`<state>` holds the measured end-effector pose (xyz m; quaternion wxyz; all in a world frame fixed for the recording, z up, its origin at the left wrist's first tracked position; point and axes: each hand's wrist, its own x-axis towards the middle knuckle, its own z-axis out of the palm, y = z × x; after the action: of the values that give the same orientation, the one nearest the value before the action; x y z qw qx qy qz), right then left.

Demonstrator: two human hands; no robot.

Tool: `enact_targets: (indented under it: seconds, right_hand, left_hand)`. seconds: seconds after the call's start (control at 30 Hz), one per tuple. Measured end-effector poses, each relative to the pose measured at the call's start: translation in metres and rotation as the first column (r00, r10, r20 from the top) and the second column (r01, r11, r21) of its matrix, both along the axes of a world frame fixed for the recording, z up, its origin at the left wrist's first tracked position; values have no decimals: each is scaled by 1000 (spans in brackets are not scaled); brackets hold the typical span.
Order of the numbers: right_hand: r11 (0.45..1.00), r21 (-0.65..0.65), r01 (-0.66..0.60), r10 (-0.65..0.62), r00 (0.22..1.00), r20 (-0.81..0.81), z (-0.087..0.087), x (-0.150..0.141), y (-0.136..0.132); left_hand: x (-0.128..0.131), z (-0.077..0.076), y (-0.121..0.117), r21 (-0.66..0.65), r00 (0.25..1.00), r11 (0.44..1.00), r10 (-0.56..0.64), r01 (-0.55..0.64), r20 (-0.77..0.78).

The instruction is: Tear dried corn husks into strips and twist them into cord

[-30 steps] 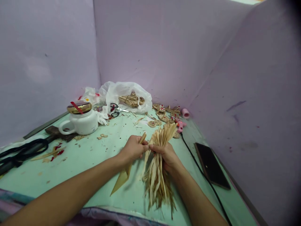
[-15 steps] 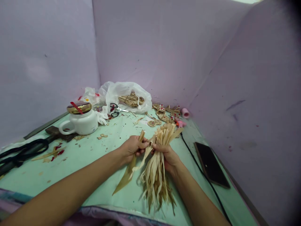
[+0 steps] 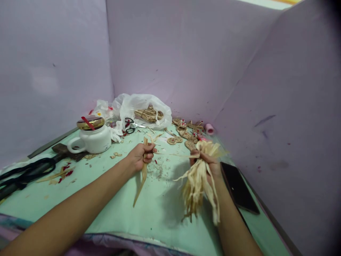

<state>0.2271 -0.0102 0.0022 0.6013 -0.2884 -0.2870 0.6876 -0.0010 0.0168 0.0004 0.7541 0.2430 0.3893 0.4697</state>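
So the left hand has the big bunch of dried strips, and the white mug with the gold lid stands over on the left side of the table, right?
Not quite: the head view shows the big bunch of dried strips in the right hand. The mug is as you say.

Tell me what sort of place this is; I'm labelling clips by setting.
Probably a small craft corner: scissors, a plastic bag of dried strips and woven pieces share a tabletop.
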Motion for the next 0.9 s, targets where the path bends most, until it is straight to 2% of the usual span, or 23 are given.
enact_targets:
  seconds: [0.07, 0.2, 0.3, 0.43, 0.57, 0.67, 0.77, 0.9]
  right_hand:
    - [998, -17, -63, 60, 987, -151, 7, 12, -4]
    - [995, 36, -96, 102, 950, -293, 14, 25, -13]
    - [986, 85, -146, 167, 921, -353, 14, 25, -13]
    - [963, 108, -249, 270, 909, -318, 10, 18, -9]
    - [957, -71, -282, 261, 940, -220, 1, -7, -10]
    - [940, -184, -287, 273, 957, -97, -8, -33, -15]
    - [917, -164, -363, 364, 931, -27, -13, -52, -21]
    - [926, -98, -365, 372, 926, 60, -16, -60, -26]
  left_hand:
    - [-4, 2, 4, -11, 999, 999, 33, -33, -27]
    - [-9, 4, 9, -11, 995, 997, 76, -77, -70]
    - [-11, 6, 8, -26, 994, 998, 52, -55, -97]
    - [-7, 10, 1, 3, 990, 999, -34, 34, -138]
    - [10, 9, -15, 101, 968, 993, -33, 61, -250]
    - [25, 5, -28, 103, 948, 987, -89, 126, -305]
    - [33, 2, -38, 116, 936, 983, -98, 145, -339]
    - [37, 0, -43, 162, 919, 981, -39, 111, -392]
